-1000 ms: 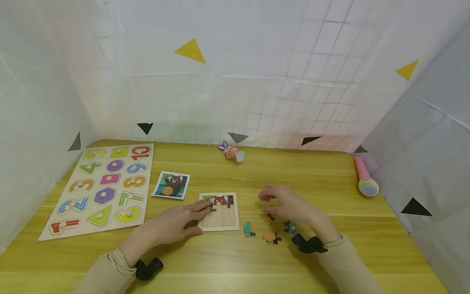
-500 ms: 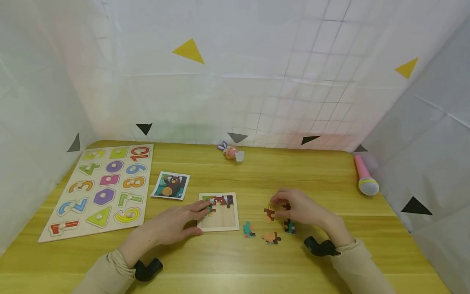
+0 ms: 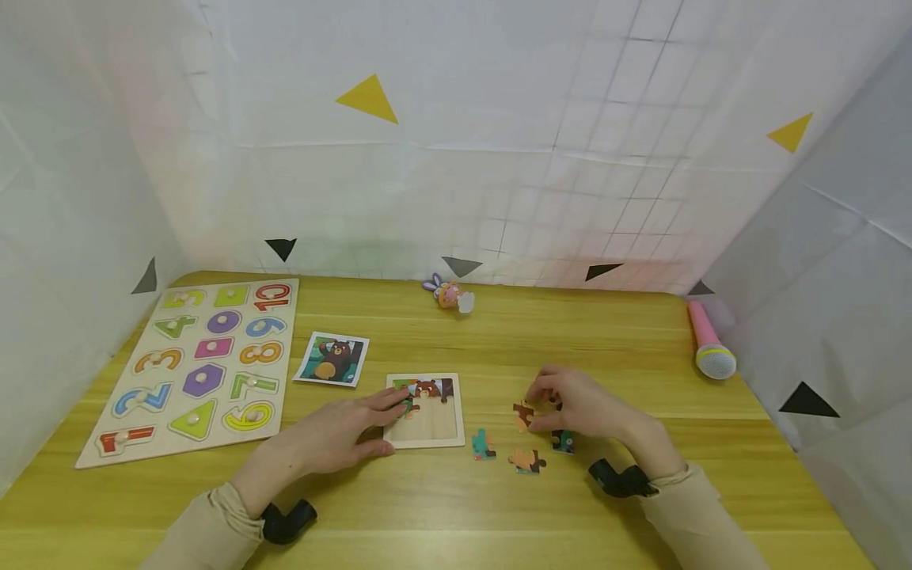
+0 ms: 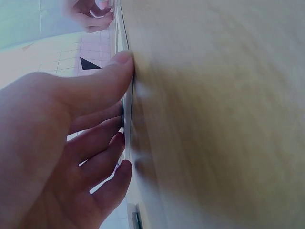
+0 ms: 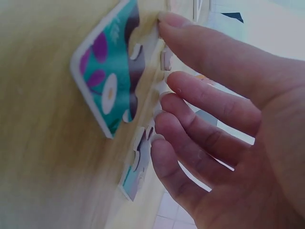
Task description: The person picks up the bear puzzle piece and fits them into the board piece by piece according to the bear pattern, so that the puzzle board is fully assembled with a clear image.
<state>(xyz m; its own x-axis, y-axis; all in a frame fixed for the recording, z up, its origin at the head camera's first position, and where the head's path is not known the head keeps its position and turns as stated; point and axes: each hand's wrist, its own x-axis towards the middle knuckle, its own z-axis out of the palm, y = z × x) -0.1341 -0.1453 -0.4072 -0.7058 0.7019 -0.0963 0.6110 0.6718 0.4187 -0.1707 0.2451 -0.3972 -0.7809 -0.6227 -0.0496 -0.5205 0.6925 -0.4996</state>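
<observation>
My left hand [image 3: 349,431] lies on the left side of a small wooden puzzle tray [image 3: 431,434], its fingertips over the fitted pieces and thumb by the lower left corner. Bear-picture pieces [image 3: 430,389] fill the tray's top row. To the right of the tray, my right hand [image 3: 580,404] reaches down with thumb and index finger apart, at the edge of a brown jigsaw piece [image 3: 523,416] lying on the table. Beneath that hand is a teal corner piece [image 5: 107,71], with another piece [image 5: 135,167] beyond. Nearer me lie a teal piece [image 3: 483,446] and an orange piece [image 3: 527,461].
A bear picture card [image 3: 332,360] lies behind the tray. Leftward is a wooden number-and-shape board [image 3: 162,380] with knobs. A small rabbit-eared toy [image 3: 450,295] is at the back, a pink toy microphone [image 3: 708,342] at the right. White cloth walls [image 3: 456,182] enclose the table.
My right hand has moved slightly right and lowered to the brown piece, its thumb shifting to that piece's edge. The left hand stays in place on the tray.
</observation>
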